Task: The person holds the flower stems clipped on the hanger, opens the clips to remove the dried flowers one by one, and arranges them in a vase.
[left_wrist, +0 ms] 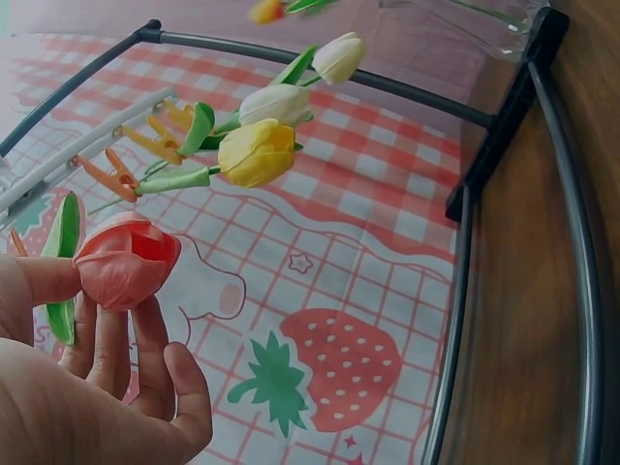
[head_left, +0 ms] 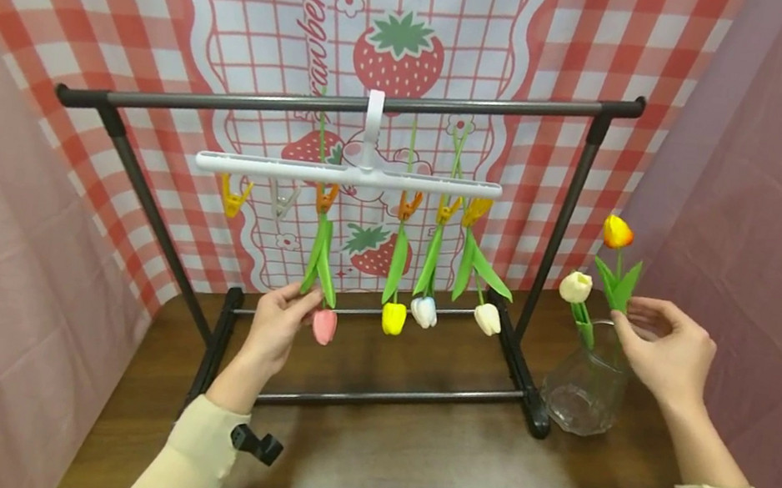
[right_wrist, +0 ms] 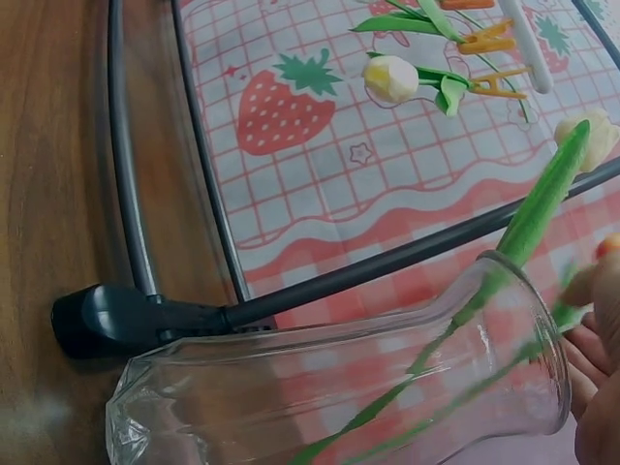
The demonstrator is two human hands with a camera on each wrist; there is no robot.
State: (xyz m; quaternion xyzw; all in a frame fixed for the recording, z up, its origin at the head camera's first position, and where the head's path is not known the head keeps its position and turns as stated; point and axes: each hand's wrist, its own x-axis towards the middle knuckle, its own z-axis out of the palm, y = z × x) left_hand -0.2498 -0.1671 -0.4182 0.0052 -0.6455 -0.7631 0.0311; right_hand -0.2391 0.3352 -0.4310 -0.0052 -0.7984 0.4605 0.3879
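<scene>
My left hand pinches a pink tulip just behind its bloom. This tulip hangs head down, its stem in an orange clip on a white hanger. In the left wrist view, thumb and fingers surround the base of the pink bloom. At the mouth of a clear glass vase, my right hand holds an upright orange-yellow tulip by its leafy stem. A white tulip leans out of the vase's left side. Two green stems show through the glass in the right wrist view.
The hanger hooks over a black rack's top bar. Yellow, pale blue-white and white tulips hang from its clips. A yellow clip and a clear clip hold nothing. The vase stands beside the rack's right foot.
</scene>
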